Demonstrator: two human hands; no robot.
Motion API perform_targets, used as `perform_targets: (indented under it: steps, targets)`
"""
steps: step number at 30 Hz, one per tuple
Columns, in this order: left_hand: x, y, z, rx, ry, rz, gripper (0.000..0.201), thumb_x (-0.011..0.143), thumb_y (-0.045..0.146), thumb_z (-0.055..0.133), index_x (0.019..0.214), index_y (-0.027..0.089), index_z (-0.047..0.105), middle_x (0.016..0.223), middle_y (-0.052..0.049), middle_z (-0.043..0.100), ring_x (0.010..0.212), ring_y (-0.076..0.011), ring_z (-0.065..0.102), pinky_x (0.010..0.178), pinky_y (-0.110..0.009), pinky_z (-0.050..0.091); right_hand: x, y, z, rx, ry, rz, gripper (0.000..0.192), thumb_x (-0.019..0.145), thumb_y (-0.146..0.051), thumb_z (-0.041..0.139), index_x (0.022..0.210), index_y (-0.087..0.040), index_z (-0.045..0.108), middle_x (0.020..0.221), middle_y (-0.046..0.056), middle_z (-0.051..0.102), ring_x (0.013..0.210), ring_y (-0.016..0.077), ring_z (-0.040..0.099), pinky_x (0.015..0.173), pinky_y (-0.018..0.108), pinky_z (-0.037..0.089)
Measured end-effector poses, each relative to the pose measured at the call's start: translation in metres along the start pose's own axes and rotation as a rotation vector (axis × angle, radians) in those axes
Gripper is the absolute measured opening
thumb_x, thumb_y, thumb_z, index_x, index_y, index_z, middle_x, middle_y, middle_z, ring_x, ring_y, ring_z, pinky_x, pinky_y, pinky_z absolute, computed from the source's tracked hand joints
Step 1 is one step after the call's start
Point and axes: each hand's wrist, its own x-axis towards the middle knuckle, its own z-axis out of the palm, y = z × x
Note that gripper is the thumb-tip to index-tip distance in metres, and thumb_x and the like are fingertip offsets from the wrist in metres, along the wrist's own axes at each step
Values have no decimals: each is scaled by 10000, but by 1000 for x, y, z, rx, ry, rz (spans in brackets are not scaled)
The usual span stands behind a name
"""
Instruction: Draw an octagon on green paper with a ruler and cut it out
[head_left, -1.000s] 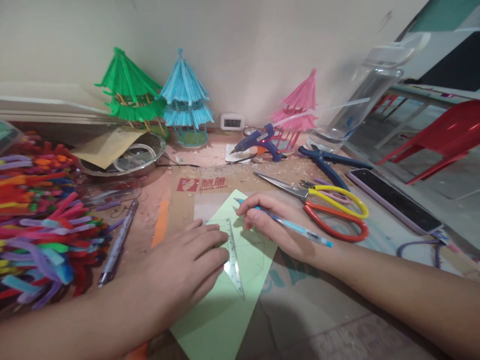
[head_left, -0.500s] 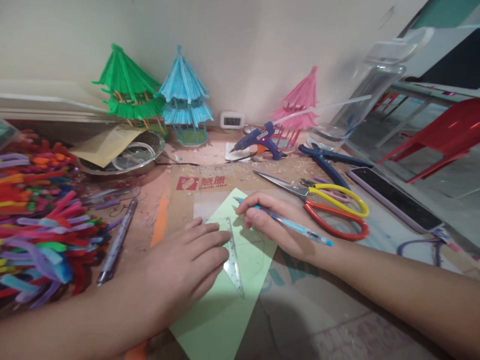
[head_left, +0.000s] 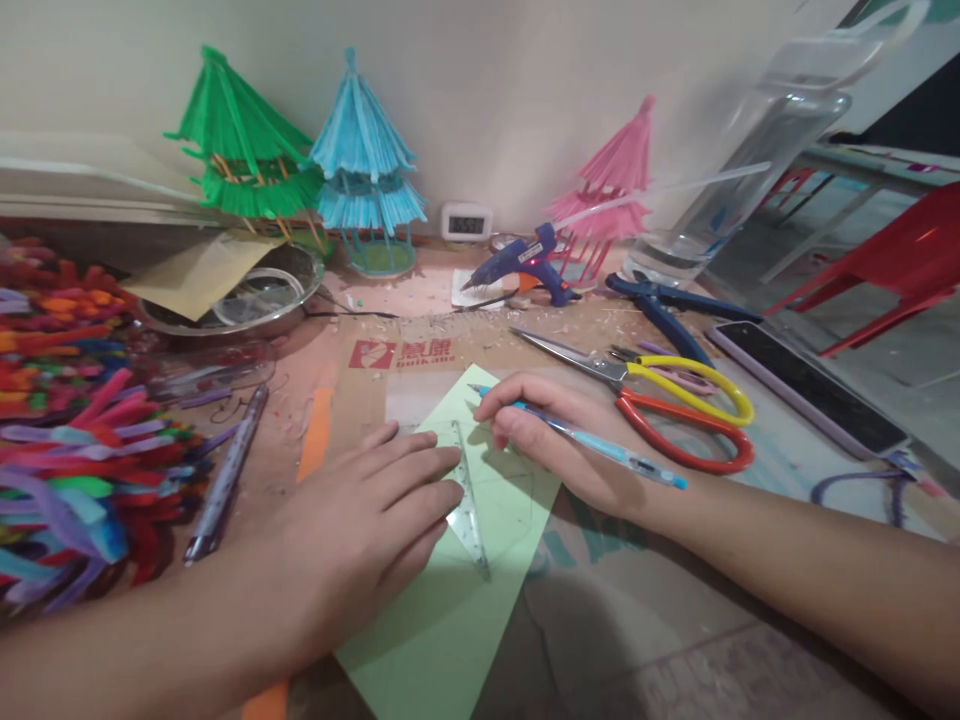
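Note:
My left hand (head_left: 375, 510) lies flat with fingers stretched out, pressing a clear set square (head_left: 469, 530) against a light green sheet of paper (head_left: 435, 640). It covers part of the set square. My right hand (head_left: 559, 425) pinches a slim blue pen (head_left: 600, 448) between thumb and fingers. The pen slants, its tip pointing up and left near the sheet's top corner; whether it touches the paper I cannot tell. Thin drawn lines show on the sheet, right of the set square.
Colourful pipe cleaners (head_left: 90, 460) and a pen (head_left: 227, 475) lie left. Behind are a metal bowl (head_left: 296, 300), green (head_left: 240, 130), blue (head_left: 364, 140) and pink (head_left: 619, 165) pavilion models, and a glue gun (head_left: 521, 260). Scissors (head_left: 686, 410), pliers (head_left: 667, 305), a phone (head_left: 810, 390) and a bottle (head_left: 750, 180) stand or lie right.
The camera view has shifted slightly, so the models and bottle appear higher up. Both hands, the pen and the set square keep nearly the same place on the sheet.

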Motion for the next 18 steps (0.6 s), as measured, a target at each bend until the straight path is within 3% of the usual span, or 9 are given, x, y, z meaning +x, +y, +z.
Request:
perform_targets:
  steps: [18]
  targets:
    - [3,0,-5,7,-30,21,300,1018,116,373,1066,197,658,1196,-84,751,1132,-279,714,1015,-515,575,0,0,1,-30,7,15,214,967,-362,528,945,-197,663,785,11,681,683,146,603,616,252,472]
